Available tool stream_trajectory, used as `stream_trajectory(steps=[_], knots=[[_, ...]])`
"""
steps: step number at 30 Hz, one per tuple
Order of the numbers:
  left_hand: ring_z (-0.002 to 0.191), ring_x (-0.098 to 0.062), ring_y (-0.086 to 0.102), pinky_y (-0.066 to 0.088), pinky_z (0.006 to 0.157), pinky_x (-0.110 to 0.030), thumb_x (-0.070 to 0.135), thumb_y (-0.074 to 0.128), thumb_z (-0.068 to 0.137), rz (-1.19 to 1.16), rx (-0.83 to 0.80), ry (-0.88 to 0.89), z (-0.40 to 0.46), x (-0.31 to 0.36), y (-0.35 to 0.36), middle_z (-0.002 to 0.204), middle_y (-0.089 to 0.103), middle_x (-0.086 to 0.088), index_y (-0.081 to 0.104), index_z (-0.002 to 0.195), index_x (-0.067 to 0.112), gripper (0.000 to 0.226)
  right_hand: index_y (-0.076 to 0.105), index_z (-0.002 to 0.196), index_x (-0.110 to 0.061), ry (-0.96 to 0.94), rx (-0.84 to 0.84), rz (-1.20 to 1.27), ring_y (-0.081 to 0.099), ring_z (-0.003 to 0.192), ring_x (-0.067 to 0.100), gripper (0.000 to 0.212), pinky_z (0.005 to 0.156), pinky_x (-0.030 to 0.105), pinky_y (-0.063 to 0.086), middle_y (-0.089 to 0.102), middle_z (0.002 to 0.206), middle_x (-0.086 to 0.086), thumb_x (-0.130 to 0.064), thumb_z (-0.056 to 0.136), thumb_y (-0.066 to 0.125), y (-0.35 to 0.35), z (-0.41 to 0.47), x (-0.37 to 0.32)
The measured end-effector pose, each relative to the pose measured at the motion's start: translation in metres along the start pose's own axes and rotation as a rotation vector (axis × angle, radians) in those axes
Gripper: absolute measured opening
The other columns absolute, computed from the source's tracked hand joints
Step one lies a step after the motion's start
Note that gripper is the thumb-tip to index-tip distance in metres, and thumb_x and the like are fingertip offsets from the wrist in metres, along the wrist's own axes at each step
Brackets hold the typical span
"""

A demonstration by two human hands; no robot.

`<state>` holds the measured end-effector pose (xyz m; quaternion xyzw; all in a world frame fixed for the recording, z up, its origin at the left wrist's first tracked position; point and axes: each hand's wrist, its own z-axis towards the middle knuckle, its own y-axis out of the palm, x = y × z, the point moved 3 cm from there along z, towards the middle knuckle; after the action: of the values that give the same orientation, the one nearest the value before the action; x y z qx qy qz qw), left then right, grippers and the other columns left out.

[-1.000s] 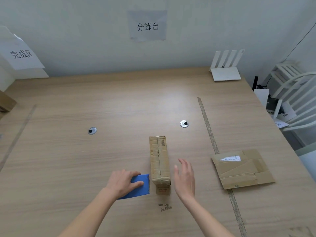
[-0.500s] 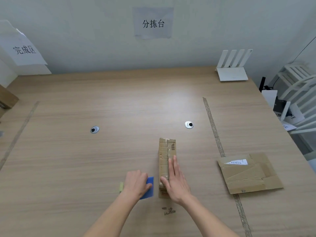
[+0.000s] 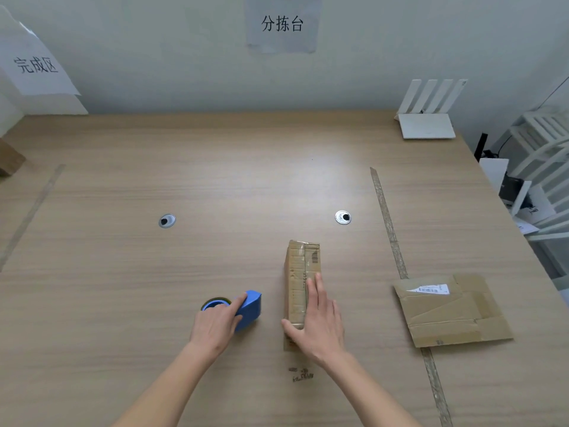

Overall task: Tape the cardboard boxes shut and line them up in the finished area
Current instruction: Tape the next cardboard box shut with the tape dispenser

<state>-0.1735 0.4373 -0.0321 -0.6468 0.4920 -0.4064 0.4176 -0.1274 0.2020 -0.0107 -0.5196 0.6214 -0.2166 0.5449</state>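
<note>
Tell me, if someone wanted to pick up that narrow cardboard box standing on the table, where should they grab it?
Probably across its two long side faces, coming down from above. The cardboard box stands narrow and tall on the table, so fingers can likely span its width. The right hand already rests flat on its near end, thumb on the left face.

I see a blue tape dispenser [image 3: 246, 309], a brown cardboard box [image 3: 300, 272] (black barcode printed near its far end), a pale wood-grain worktop [image 3: 215, 180], and a white router [image 3: 426, 124]
</note>
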Motion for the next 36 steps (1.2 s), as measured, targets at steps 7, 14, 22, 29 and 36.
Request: stream_trajectory(steps=[7, 14, 22, 29, 36], knots=[[0.079, -0.022, 0.066, 0.025, 0.045, -0.03, 0.041, 0.047, 0.1, 0.057, -0.004, -0.043, -0.007, -0.008, 0.018, 0.09, 0.066, 0.004, 0.024, 0.145, 0.047, 0.051, 0.031, 0.151, -0.005, 0.104, 0.123, -0.023, 0.05, 0.131, 0.041, 0.113, 0.103, 0.054, 0.048, 0.022, 0.164, 0.013, -0.037, 0.054, 0.08, 0.022, 0.006, -0.026], [0.087, -0.02, 0.065, 0.034, 0.056, -0.03, 0.043, 0.046, 0.1, 0.053, -0.057, -0.09, -0.015, -0.012, 0.016, 0.086, 0.058, 0.006, 0.013, 0.153, 0.047, 0.062, -0.018, 0.159, -0.02, 0.052, -0.024, 0.054, 0.007, 0.152, 0.026, 0.134, 0.123, 0.044, 0.021, -0.033, 0.162, -0.009, -0.077, 0.071, 0.067, 0.009, 0.002, -0.014], [0.075, -0.021, 0.059, 0.032, 0.054, -0.03, 0.061, 0.044, 0.095, 0.094, -0.039, -0.042, -0.017, -0.014, 0.028, 0.08, 0.052, 0.004, 0.016, 0.155, 0.044, 0.068, 0.002, 0.161, -0.037, -0.22, -0.226, 0.293, -0.008, 0.15, -0.009, 0.095, 0.124, 0.036, 0.019, -0.033, 0.156, -0.034, -0.049, 0.092, 0.066, -0.025, -0.001, 0.025], [0.081, -0.014, 0.06, 0.049, 0.065, -0.027, 0.066, 0.045, 0.093, -0.173, 0.41, 0.453, -0.004, 0.044, -0.01, 0.111, 0.059, 0.003, 0.048, 0.142, 0.039, 0.056, 0.031, 0.156, -0.037, -0.335, -0.205, 0.32, -0.002, 0.151, -0.008, 0.064, 0.123, 0.029, 0.018, -0.014, 0.164, -0.029, -0.019, 0.101, 0.058, -0.031, 0.002, 0.038], [0.085, -0.013, 0.06, 0.053, 0.066, -0.027, 0.064, 0.054, 0.091, -0.185, 0.395, 0.578, -0.002, 0.08, -0.003, 0.124, 0.058, 0.002, 0.058, 0.13, 0.044, 0.044, 0.027, 0.156, -0.045, -0.345, -0.209, 0.217, 0.014, 0.151, -0.004, 0.066, 0.115, 0.043, 0.04, -0.016, 0.162, -0.034, -0.033, 0.1, 0.06, -0.035, 0.002, 0.046]])
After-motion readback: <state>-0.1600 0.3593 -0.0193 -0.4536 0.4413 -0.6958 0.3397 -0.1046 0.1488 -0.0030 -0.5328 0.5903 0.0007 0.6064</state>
